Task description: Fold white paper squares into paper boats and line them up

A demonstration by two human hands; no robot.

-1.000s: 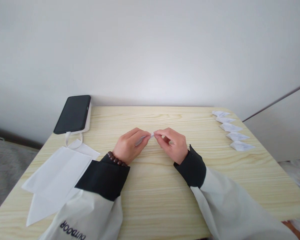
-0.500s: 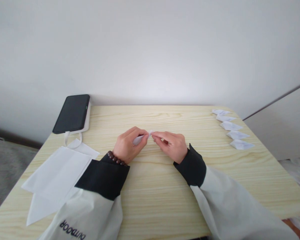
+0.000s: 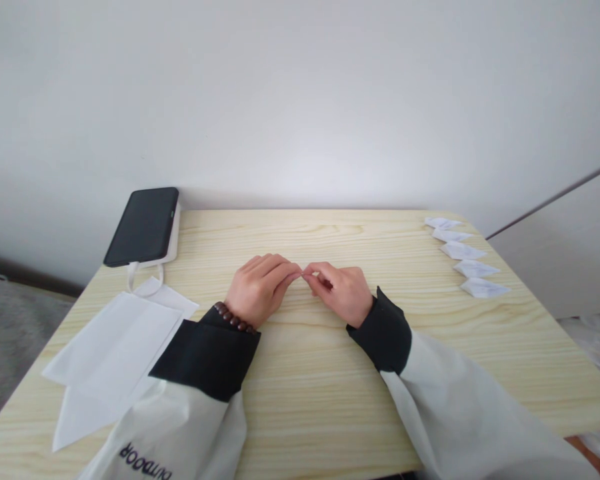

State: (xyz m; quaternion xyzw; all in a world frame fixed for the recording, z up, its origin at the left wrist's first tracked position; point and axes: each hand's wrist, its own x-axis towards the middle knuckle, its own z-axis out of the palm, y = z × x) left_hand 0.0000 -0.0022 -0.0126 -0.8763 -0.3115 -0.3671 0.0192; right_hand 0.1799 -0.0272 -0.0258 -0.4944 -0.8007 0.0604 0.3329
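Over the middle of the table, my left hand [image 3: 258, 288] is closed, thumb and fingers pressed together around a small piece of folded white paper. That paper is now almost wholly hidden by the fingers. My right hand [image 3: 341, 288] meets it fingertip to fingertip, its thumb and index finger pinched at the paper's tip. Along the right side of the table lie several folded white paper pieces with pointed ends, the nearest paper piece [image 3: 484, 288] closest to my right sleeve. Loose white paper sheets [image 3: 125, 340] overlap beside my left forearm.
A black-screened device [image 3: 144, 225] on a white base stands at the back left, with a white loop [image 3: 149, 291] hanging over the sheets. The wooden tabletop [image 3: 310, 400] ends against a pale wall [image 3: 300, 107]. A dark object [image 3: 403, 476] shows at the bottom edge.
My left hand has turned slightly and its fingers have closed over the folded paper, which showed white between them before. My right fingertips have shifted slightly; the laid-out papers are unmoved.
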